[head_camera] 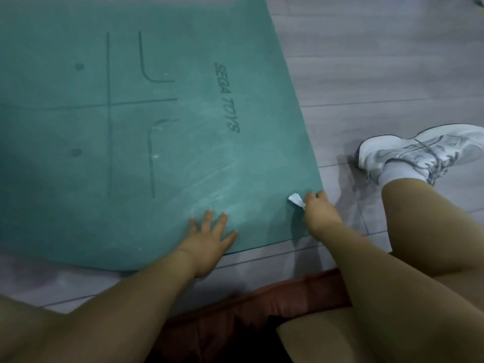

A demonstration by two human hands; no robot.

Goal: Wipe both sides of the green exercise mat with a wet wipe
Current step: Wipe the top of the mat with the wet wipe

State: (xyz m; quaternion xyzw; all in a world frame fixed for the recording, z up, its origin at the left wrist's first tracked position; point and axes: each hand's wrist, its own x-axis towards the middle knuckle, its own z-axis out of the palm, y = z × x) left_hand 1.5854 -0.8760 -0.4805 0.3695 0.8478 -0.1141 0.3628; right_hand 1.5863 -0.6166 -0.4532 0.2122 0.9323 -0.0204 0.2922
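The green exercise mat (146, 121) lies flat on the floor and fills the left and middle of the head view, with dark printed lines and lettering and pale streaks near its front edge. My left hand (209, 237) presses flat on the mat's near edge with its fingers spread. My right hand (318, 210) grips a crumpled white wet wipe (296, 199) at the mat's near right corner; most of the wipe is hidden under the fingers.
Grey plank floor (379, 74) surrounds the mat on the right and front. My right foot in a white sneaker (419, 150) rests on the floor right of the mat. A reddish cushion (262, 305) lies under me at the bottom.
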